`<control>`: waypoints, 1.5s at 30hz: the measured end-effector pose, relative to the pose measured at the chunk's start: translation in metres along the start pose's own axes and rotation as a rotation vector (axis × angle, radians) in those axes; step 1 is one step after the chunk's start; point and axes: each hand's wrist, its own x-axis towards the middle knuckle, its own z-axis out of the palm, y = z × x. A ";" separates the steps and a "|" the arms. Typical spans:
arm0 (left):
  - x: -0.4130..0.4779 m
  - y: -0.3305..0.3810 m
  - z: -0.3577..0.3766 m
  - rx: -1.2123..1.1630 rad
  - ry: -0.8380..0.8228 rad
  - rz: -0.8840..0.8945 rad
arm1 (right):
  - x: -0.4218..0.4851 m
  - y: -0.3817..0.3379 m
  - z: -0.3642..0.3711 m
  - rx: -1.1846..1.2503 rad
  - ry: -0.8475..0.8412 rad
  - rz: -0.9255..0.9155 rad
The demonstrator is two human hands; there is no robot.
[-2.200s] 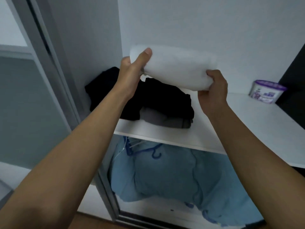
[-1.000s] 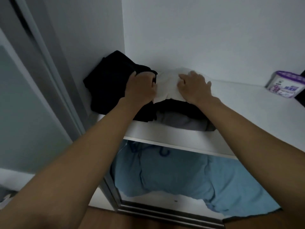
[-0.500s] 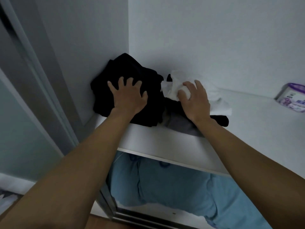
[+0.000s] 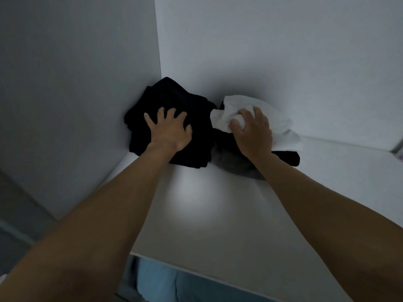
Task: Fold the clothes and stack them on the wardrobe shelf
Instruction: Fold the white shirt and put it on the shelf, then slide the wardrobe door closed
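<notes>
A black folded garment (image 4: 174, 101) lies in the back left corner of the white wardrobe shelf (image 4: 196, 203). My left hand (image 4: 169, 132) presses flat on it with fingers spread. To its right a white garment (image 4: 281, 125) sits rumpled on top of a stack with a black garment (image 4: 287, 159) and a grey garment (image 4: 235, 164) underneath. My right hand (image 4: 253, 131) grips a bunched fold of the white garment near its left end.
The wardrobe's side wall (image 4: 76, 94) and back wall (image 4: 283, 51) close in the corner. Light blue clothing (image 4: 165, 282) hangs below the shelf's front edge. A sliver of a purple-lidded tub (image 4: 399, 150) shows at the far right edge.
The white garment went from held in the air onto the right stack. My left hand moved off it to the black pile; my view has moved closer over the shelf.
</notes>
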 end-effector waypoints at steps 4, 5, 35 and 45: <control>0.002 0.001 0.004 -0.010 0.003 0.002 | 0.009 0.004 0.005 0.008 -0.013 -0.005; 0.000 0.001 0.003 -0.019 -0.001 0.004 | 0.009 0.004 0.003 0.018 -0.028 -0.006; -0.357 -0.131 -0.087 -0.484 0.221 -0.265 | -0.209 -0.332 -0.037 1.156 -0.664 0.290; -0.348 -0.112 -0.096 -0.301 0.047 -0.180 | -0.221 -0.294 -0.071 1.117 -0.589 0.319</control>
